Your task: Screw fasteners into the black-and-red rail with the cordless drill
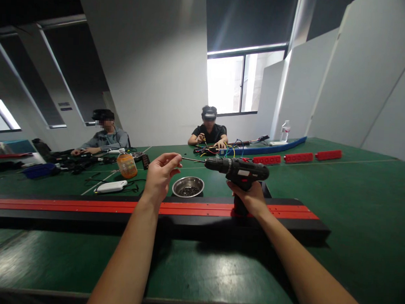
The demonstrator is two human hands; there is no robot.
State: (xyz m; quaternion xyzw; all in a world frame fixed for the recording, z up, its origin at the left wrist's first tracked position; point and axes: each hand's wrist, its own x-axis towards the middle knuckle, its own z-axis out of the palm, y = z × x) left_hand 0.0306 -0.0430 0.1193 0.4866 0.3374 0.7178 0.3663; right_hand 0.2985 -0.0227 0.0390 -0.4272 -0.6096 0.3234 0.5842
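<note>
My right hand (249, 198) is wrapped round the grip of a black cordless drill (246, 171), whose chuck points left. A long thin bit (194, 160) sticks out of the chuck. At its far tip my left hand (164, 170) is pinched closed; whatever lies between the fingertips is too small to make out. Below the bit stands a metal bowl (188, 180) with small dark screws in it. A long black bar with a red top strip (194, 209) lies across the table under both hands.
On the green table (353, 206) are red blocks (298, 158), a blue strip (272, 150), an orange-filled bottle (127, 164) and a white device (111, 187) with a cable. Two people sit across it, one handling coloured wires (212, 150). A clear bottle (285, 131) stands behind.
</note>
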